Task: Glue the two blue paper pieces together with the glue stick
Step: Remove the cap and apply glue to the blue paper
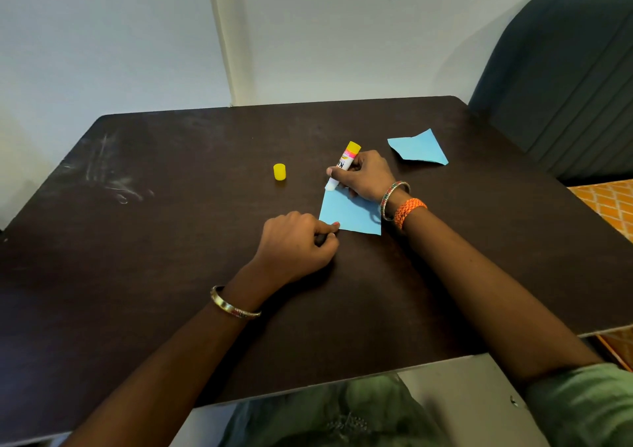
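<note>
The near blue paper piece (351, 215) lies flat on the dark table (171, 241), just in front of the person. The glue stick (343, 165) stands tilted over its far corner, its white tip touching the paper there. The right hand (368, 175) grasps the stick around its barrel, fingers curled round it. The left hand (298, 241) is loosely curled, and one fingertip presses the paper's near left corner to pin it down; it grips nothing.

The step in hand looks like spreading glue on this first piece. To do it well, the pinning finger should hold firm so the sheet does not slide or crumple under the stick, and strokes are best drawn from the pinned side outward, off the edge. Light, even pressure would suit thin paper, and covering the edges and corners matters most, since those would lift first.

The second blue paper piece (419, 148) waits well apart, toward the far right of the table, not yet joined. The yellow cap (279, 171) stands by itself to the left of the stick, off the paper.
</note>
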